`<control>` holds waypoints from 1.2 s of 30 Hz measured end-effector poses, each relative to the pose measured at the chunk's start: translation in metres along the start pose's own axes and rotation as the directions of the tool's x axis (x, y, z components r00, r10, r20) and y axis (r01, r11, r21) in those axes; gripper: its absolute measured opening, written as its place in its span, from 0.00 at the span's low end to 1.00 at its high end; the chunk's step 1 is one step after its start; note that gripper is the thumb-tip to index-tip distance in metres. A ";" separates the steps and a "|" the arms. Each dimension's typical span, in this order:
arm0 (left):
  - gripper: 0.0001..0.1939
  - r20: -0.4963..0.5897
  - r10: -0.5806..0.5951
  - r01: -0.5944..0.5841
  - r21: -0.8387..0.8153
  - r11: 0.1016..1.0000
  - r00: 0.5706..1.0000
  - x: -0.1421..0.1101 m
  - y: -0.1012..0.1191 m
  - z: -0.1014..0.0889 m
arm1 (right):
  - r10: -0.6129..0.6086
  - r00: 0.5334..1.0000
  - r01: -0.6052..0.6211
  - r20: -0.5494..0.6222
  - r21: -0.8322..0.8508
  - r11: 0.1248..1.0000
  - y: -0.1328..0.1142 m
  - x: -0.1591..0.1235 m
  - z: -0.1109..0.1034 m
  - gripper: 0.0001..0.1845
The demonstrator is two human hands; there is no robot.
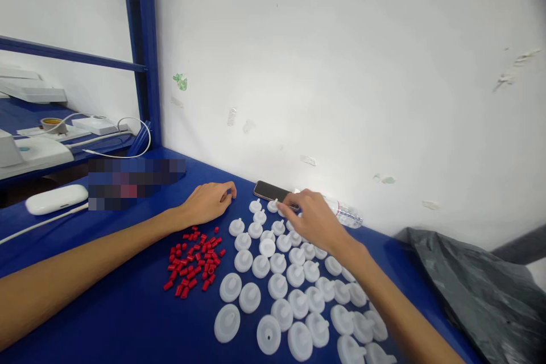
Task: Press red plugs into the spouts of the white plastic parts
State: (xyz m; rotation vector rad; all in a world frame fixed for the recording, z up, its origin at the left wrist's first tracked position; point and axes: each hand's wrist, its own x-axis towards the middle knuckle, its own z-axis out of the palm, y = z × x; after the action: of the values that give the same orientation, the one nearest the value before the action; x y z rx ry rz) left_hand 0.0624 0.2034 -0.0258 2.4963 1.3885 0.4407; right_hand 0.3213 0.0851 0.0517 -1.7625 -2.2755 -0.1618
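Observation:
Many white round plastic caps (277, 273), each with a short stem, stand in rows on the blue table (128, 318). A pile of small red plastic pieces (194, 261) lies to their left. My right hand (311, 216) reaches over the far rows, its fingertips pinching the stem of a white cap (273, 205) near the wall. My left hand (211, 202) rests on the table beyond the red pile, fingers curled together; whether anything is in them is hidden.
A dark phone (271, 190) lies against the white wall, a clear plastic bottle (345, 213) on its side beside it. A black plastic bag (478, 290) covers the right end. A white case (55, 199), cables and white devices lie at left by a blue post (143, 51).

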 end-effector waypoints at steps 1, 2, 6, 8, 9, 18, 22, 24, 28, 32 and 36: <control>0.18 0.000 0.002 -0.002 0.000 1.000 1.000 -0.001 0.001 0.000 | 0.016 0.999 -0.016 -0.036 0.006 1.000 0.011 -0.007 -0.005 0.23; 0.18 0.000 0.003 -0.003 0.000 1.000 1.000 -0.001 0.001 -0.001 | 0.033 0.997 -0.032 -0.067 0.009 0.999 0.025 -0.015 -0.009 0.25; 0.18 -0.001 0.002 -0.002 0.005 1.000 1.000 -0.003 0.006 -0.004 | 0.170 0.958 -0.175 -0.232 -0.003 0.984 0.094 -0.062 -0.013 0.26; 0.18 -0.003 -0.005 0.005 0.014 1.000 1.000 -0.004 0.008 -0.005 | 0.265 0.916 -0.275 -0.303 0.009 0.961 0.127 -0.087 -0.007 0.29; 0.18 -0.004 -0.007 0.008 0.020 1.000 1.000 -0.005 0.009 -0.006 | 0.305 0.895 -0.317 -0.324 0.018 0.948 0.141 -0.099 -0.002 0.29; 0.16 -0.012 0.041 -0.040 0.059 0.997 0.999 0.000 0.001 -0.007 | 0.372 0.900 -0.384 -0.226 -0.005 0.924 0.179 -0.132 0.037 0.16; 0.15 -0.015 0.056 -0.055 0.066 0.996 0.998 0.002 -0.001 -0.005 | 0.376 0.905 -0.390 -0.199 -0.034 0.920 0.164 -0.125 0.047 0.15; 0.15 -0.017 0.056 -0.054 0.069 0.996 0.998 0.003 -0.002 -0.004 | 0.382 0.903 -0.395 -0.198 -0.034 0.918 0.153 -0.122 0.052 0.13; 0.15 -0.022 0.049 -0.047 0.076 0.996 0.999 0.003 -0.001 -0.003 | 0.393 0.895 -0.404 -0.209 -0.011 0.915 0.136 -0.119 0.058 0.12; 0.15 -0.022 0.046 -0.044 0.081 0.996 0.999 0.002 -0.001 -0.003 | 0.411 0.884 -0.419 -0.222 0.014 0.908 0.133 -0.119 0.059 0.13; 0.15 -0.018 0.048 -0.046 0.087 0.995 0.999 0.002 -0.001 -0.004 | 0.415 0.883 -0.417 -0.217 0.039 0.908 0.138 -0.119 0.060 0.12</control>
State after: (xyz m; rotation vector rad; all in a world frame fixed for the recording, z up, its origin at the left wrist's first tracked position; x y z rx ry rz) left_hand 0.0609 0.2057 -0.0220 2.6057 1.3867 0.4250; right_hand 0.4738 0.0238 -0.0476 -2.0745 -1.6997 -0.2685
